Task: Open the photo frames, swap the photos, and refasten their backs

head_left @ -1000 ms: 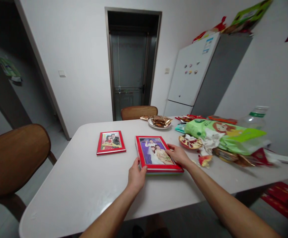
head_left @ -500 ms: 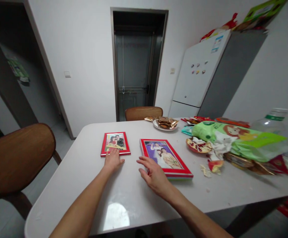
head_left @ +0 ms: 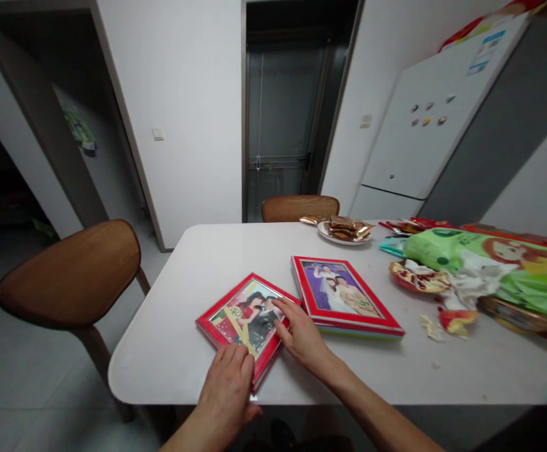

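Two bare hands are on a small red picture frame [head_left: 249,320], turned cornerwise on a white table [head_left: 174,339], with one corner close to the near edge. The left hand [head_left: 226,376] lays its fingers, held together, over the frame's near side, its thumb out apart. The right hand [head_left: 304,336] rests on the right side with fingers slightly apart. How firmly either grips underneath, I cannot tell.

A pull toward the body could carry that near corner over the edge and let the frame drop. Its right corner is beside a larger red frame [head_left: 344,295], perhaps touching; a turn that way could knock or scrape it. Fingertips on the shiny picture might smudge it.

Half a second earlier, the small frame lay squarer to the table and farther from the edge, with only the left hand on it. The right hand, then by the larger frame, has come across, and the gap between the frames has nearly closed.
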